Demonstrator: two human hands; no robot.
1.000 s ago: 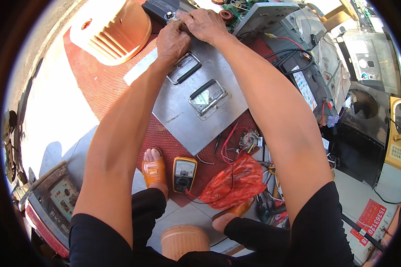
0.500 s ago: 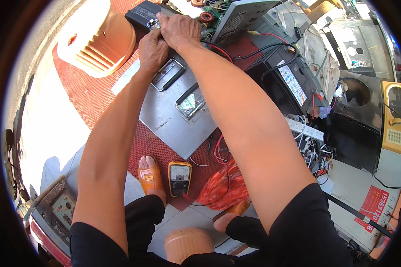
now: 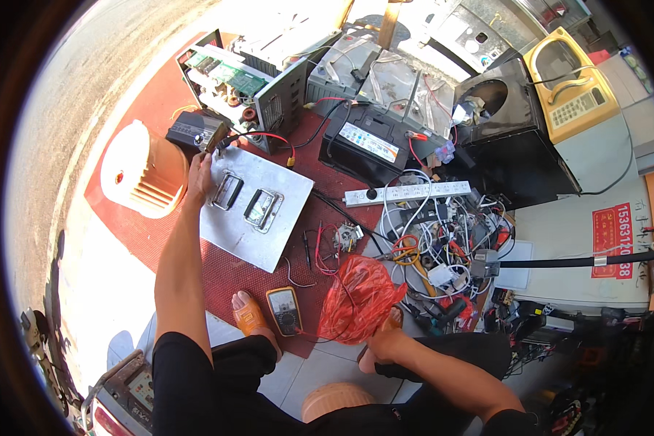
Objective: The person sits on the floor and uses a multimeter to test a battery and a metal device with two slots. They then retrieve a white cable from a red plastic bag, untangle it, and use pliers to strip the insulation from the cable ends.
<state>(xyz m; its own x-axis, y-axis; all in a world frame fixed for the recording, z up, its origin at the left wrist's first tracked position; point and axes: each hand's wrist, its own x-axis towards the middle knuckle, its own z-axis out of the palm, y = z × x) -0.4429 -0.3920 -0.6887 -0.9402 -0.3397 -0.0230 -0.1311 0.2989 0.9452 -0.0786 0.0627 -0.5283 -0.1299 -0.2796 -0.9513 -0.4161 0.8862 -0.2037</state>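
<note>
My left hand [image 3: 199, 180] is at the far left corner of a silver metal box [image 3: 258, 243] with two black folding handles. Its fingers are drawn together by the end of a small black electrical unit [image 3: 189, 131]; what they grip is too small to make out. A black plug with a red lead [image 3: 272, 136] runs close beside them. My right hand [image 3: 389, 344] is low, by my right foot and the edge of a crumpled red plastic bag [image 3: 357, 298]; its fingers are hidden. A yellow-framed analog multimeter [image 3: 284, 311] lies by my left foot, its probe leads nearby.
A peach plastic tub [image 3: 142, 171] stands left of the box. Beyond are an opened metal case with circuit boards [image 3: 232, 80] and a black battery [image 3: 363, 145]. A white power strip [image 3: 407, 192] borders tangled cables [image 3: 443, 251] at right. A yellow microwave front [image 3: 570, 91] stands farther off.
My right hand has left the black unit and come back toward my right foot. My left hand stays at the unit. The view has shifted and shows more of the surroundings.
</note>
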